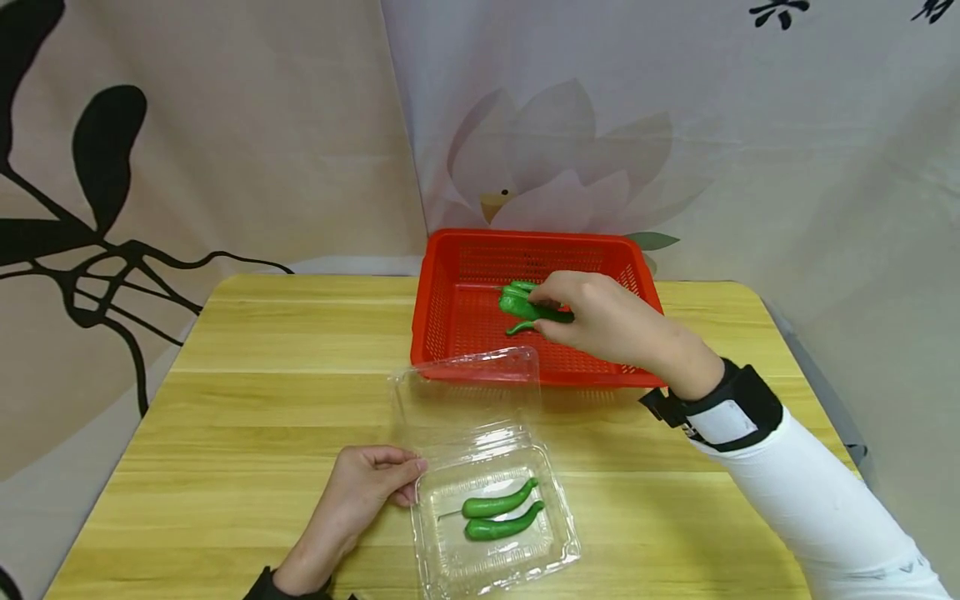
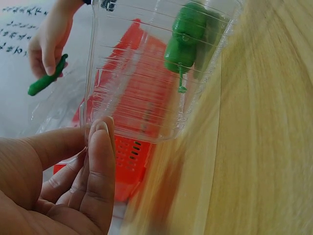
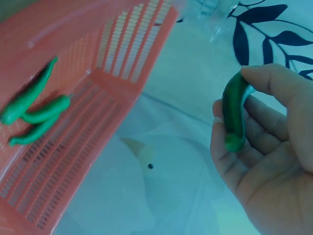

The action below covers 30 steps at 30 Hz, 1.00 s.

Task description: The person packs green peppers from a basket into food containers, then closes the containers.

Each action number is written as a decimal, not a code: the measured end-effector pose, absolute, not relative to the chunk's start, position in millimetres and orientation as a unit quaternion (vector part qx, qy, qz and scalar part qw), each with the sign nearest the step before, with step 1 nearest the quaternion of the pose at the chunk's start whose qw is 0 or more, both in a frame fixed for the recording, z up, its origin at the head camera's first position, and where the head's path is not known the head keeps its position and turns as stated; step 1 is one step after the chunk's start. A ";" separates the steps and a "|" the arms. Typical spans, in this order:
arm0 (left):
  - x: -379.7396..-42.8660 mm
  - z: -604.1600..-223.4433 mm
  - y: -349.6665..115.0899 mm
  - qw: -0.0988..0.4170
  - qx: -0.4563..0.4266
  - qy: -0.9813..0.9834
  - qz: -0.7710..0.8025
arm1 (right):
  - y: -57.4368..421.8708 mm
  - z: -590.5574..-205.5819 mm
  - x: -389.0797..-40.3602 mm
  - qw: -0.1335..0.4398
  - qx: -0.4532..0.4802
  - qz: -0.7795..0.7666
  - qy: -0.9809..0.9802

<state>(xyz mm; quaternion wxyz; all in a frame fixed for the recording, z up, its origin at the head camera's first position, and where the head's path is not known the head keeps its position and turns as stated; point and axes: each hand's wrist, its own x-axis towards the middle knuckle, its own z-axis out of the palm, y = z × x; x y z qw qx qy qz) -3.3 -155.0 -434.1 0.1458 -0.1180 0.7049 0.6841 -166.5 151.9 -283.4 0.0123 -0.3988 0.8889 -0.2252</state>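
While left hand pinches clear box, right hand grips pepper over far basket; likely mid-transfer, next needs near-left carry.

Head view downward; wrist views close; basket shared.

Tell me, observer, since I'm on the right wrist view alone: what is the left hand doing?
Observer: The left hand pinches one edge of a clear plastic hinged container.

Operator: Is anything inside it?

Observer: Yes, two curved green peppers lie side by side in its base.

Operator: Where is that base, relative to the red, perforated plastic basket I can see?

Observer: Nearer the person than the basket, as the head view shows.
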 end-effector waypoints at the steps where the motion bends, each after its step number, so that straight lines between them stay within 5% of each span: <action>1: -3.3 -434.4 -155.1 0.146 -0.117 0.705 0.684 | 151.7 -284.2 -162.7 0.010 -0.401 -0.227 0.888; 15: -4.2 -436.9 -155.4 0.146 -0.115 0.705 0.685 | 149.8 -300.9 -120.7 -0.040 -0.474 -0.237 0.847; 30: -2.8 -438.1 -156.6 0.141 -0.106 0.701 0.691 | 135.6 -336.4 -81.0 0.009 -0.511 -0.221 0.831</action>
